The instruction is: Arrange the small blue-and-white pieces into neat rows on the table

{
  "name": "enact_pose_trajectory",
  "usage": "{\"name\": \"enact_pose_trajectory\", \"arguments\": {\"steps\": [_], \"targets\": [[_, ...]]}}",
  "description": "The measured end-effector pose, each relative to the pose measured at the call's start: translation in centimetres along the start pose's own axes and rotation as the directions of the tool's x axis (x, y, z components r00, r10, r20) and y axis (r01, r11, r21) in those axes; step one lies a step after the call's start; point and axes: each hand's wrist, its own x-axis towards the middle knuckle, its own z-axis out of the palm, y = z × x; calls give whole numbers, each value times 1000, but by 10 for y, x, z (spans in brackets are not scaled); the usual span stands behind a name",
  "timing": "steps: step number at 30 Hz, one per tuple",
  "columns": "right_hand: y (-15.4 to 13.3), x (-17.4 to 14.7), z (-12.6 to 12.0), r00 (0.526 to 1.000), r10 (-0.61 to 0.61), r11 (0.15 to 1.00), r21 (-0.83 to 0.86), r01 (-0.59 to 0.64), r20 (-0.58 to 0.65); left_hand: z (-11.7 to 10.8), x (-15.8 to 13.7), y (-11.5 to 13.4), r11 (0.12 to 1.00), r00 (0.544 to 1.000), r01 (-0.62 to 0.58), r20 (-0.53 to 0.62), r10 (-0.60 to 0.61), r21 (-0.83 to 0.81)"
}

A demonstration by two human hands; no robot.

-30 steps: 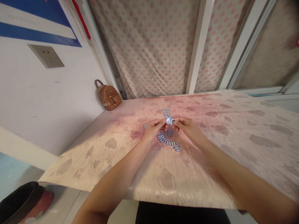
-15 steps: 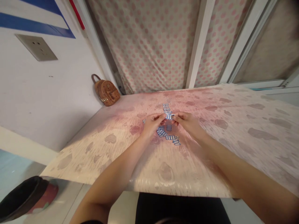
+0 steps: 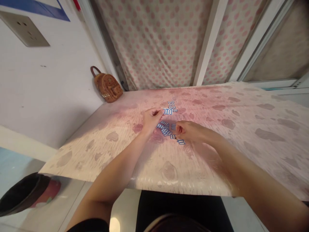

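Note:
My left hand (image 3: pixel 151 119) is closed, thumb and fingertips pinching the left end of a small white card with blue-edged boxes (image 3: pixel 168 111), held above the table. Below and to the right of it is my right hand (image 3: pixel 189 130), fingers curled together beside a loose pile of similar small white-and-blue cards (image 3: pixel 165 129). Whether anything is in the right fingers is hidden. One single card (image 3: pixel 173 126) lies just left of those fingers, and a few more (image 3: pixel 181 141) lie below them. Beyond the left hand, several cards stand in neat rows (image 3: pixel 171 104).
A patterned plastic cloth covers the table (image 3: pixel 120 161). At the far left corner a small brown backpack (image 3: pixel 108 87) leans against the wall. Behind the table hangs a dotted curtain (image 3: pixel 156 45). A dark-rimmed bin (image 3: pixel 45 195) stands on the floor at left.
Both hands were together at the white-and-blue card. My right hand has let go of it and moved down to the pile, while my left hand keeps the card, slightly further left.

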Motion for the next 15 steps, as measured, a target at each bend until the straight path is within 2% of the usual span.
{"name": "enact_pose_trajectory", "arguments": {"steps": [4, 9, 15], "targets": [[-8, -10, -9, 995, 64, 995, -87, -57, 73, -1, 1, -4, 999, 1000, -22, 9, 22, 25], [-20, -16, -16, 982, 100, 991, -106, -83, 158, -3, 4, -14, 997, 999, -39, 34, 37, 65], [-8, -14, -9, 994, 55, 998, -28, -53, 90, -2, 4, -15, 997, 997, -56, 56, 53, 54]]}}
